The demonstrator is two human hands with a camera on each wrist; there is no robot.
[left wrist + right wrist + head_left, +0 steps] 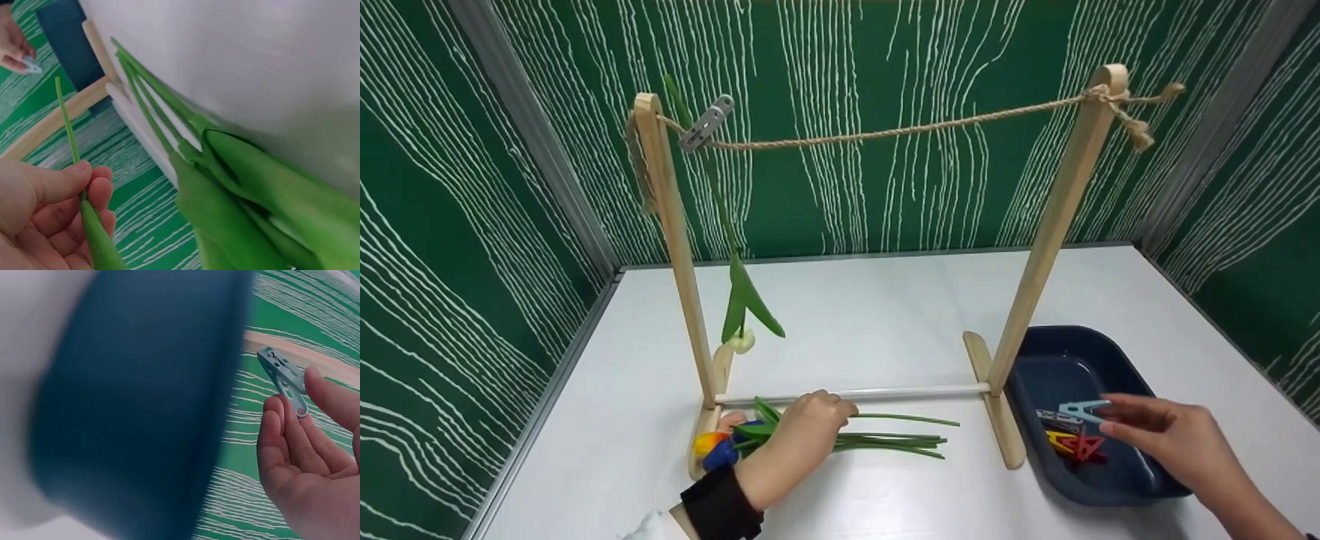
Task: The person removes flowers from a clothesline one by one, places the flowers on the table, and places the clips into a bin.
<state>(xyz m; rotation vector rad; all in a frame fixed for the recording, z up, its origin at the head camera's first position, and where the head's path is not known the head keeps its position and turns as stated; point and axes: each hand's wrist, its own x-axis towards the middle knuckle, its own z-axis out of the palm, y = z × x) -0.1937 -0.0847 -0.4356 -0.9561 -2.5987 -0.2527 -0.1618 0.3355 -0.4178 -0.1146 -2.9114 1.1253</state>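
Observation:
My left hand (806, 435) pinches the stem (68, 126) of one artificial tulip between thumb and fingers, just above the other tulips (885, 442) lying on the table. Their blue, orange-yellow and pink heads point left; the held tulip's head is hidden in the head view. Over the dark blue basin (1110, 493), my right hand (1177, 435) holds a light blue clothespin (284, 377) by its handles, thumb against fingers. A white tulip (746, 292) hangs head down from the rope (900, 133), clipped by a grey clothespin (706, 124) near the left post.
Two wooden posts, left (679, 247) and right (1054, 232), carry the rope, and a white rod (915, 391) joins them low down. Red (1084, 448), yellow (1057, 442) and grey clothespins lie in the basin. Green walls with white lines surround the white table (870, 315).

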